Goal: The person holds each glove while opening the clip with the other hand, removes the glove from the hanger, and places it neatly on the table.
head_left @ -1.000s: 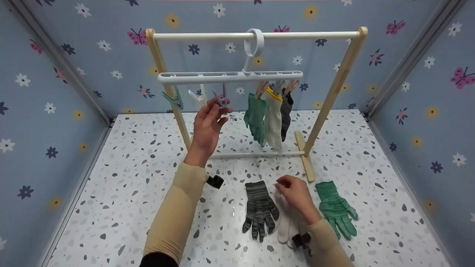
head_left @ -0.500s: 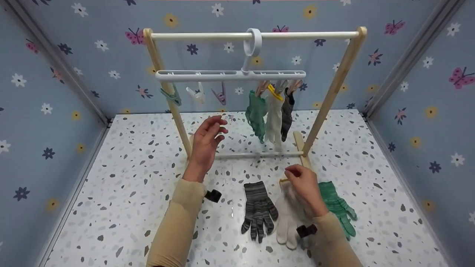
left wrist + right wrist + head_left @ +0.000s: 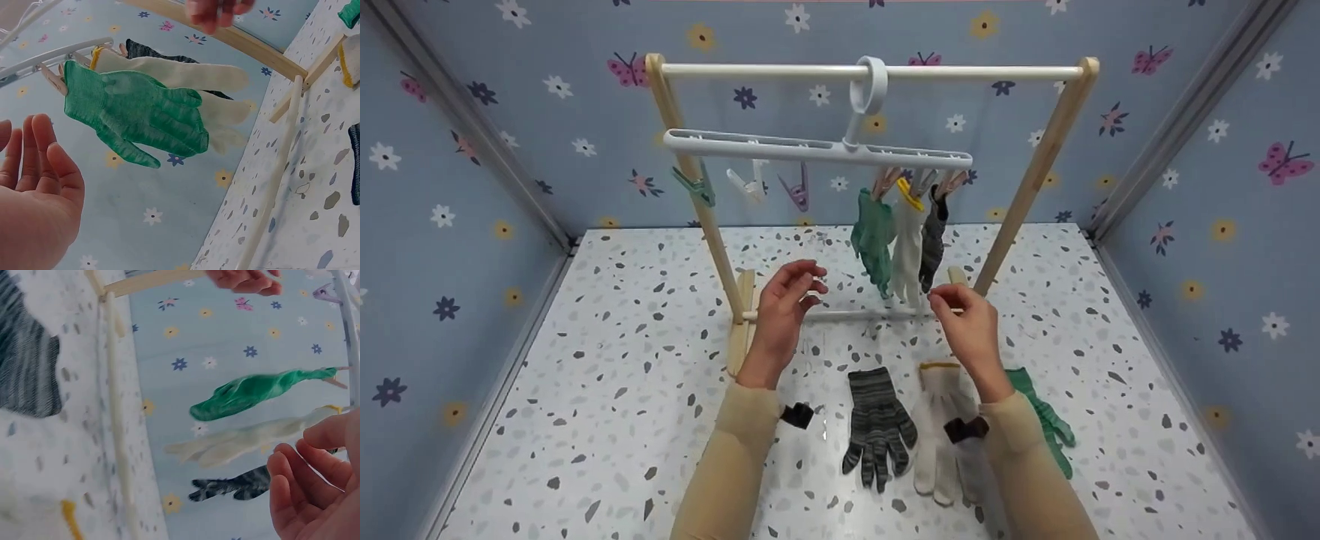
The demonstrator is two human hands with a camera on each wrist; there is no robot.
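My left hand (image 3: 784, 307) is in front of the rack's left half, below the clips, its fingers loosely bent with nothing held. To the right, my right hand (image 3: 971, 322) hovers over the table, fingertips by the lower ends of the hanging gloves, also holding nothing. A green glove (image 3: 874, 236), a white glove (image 3: 907, 251) with a yellow cuff and a dark grey glove (image 3: 933, 244) hang from clips on the right of the white hanger (image 3: 780, 148). On its left hang a green clip (image 3: 697, 187), a white clip (image 3: 748, 185) and a purple clip (image 3: 796, 191).
On the speckled table (image 3: 622, 405) lie a grey striped glove (image 3: 876, 424), a white glove (image 3: 934, 450) and a green glove (image 3: 1050, 416), partly behind the right forearm. The wooden rack's white top bar (image 3: 765, 72) bears the hanger. Patterned walls (image 3: 450, 150) enclose the back and sides.
My left hand has left the purple clip and come down toward me. My right hand has moved up and forward from over the table gloves. The hanger's left end now tilts higher.
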